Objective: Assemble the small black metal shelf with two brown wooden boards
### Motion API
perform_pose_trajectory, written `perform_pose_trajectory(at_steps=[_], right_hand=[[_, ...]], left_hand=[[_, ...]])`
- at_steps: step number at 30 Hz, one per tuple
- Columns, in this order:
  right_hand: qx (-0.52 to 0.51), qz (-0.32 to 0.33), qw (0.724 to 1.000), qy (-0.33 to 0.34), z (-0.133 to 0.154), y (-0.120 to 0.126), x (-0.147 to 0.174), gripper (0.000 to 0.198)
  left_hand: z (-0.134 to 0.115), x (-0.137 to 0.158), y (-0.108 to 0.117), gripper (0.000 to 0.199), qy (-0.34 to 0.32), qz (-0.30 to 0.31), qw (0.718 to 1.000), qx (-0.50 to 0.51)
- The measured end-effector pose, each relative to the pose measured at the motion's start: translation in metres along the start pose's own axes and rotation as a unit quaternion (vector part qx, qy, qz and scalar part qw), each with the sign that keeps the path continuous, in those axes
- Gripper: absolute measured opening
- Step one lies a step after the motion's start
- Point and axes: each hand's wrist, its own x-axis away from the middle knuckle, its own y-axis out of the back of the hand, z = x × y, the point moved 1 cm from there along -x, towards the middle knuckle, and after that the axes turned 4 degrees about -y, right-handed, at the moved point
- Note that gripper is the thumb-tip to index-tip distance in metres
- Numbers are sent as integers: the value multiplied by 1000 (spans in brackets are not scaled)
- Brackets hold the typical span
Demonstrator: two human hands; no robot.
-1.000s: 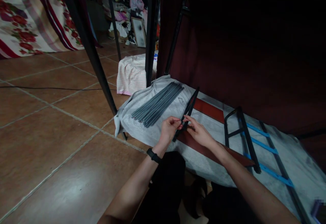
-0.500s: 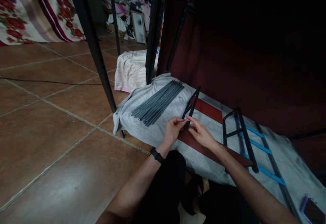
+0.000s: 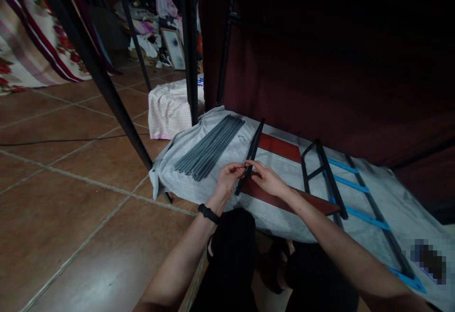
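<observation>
Brown tiles beside a grey cloth

Brown tile floor (image 3: 88,174) runs up to the grey cloth (image 3: 391,189) I'm viewing from the head camera, with a dark red backdrop (image 3: 284,99) behind. One black post (image 3: 103,82) slants across the left. Grey rods (image 3: 209,148) lie bundled on the cloth; right of centre are red boards (image 3: 280,147) and blue slats (image 3: 351,184). Between rods and boards, the black frame (image 3: 255,141) is partly hidden by both hands. Left hand (image 3: 228,178) and right hand (image 3: 268,179) meet there, fingertips drawn together; I can't tell what they grip.
</observation>
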Motion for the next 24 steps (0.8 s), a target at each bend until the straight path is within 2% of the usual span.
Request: perform_pose_trajectory(at_steps=[5,10,13,16,19,24], right_hand=[[23,5,1000,12,-2,0,-2,59],[73,-21,997,13,-1,-2,5,57],[99,-54,993,-24,4,-3,11,45],[116,-78,987,-73,9,-3,15,30],[117,-56,987,-95,12,-3,17,21],[93,-39,988,-118,8,-1,14,17]], left_hand=[[-3,-2,2,26,16,24,1000,-5],[1,3,0,31,-21,-24,999,-10],[3,4,-2,34,-43,-37,998,-14],[3,5,-2,34,-28,-40,999,-14],[3,5,-3,33,-19,-44,999,-11],[3,6,-3,27,-51,-44,997,-39]])
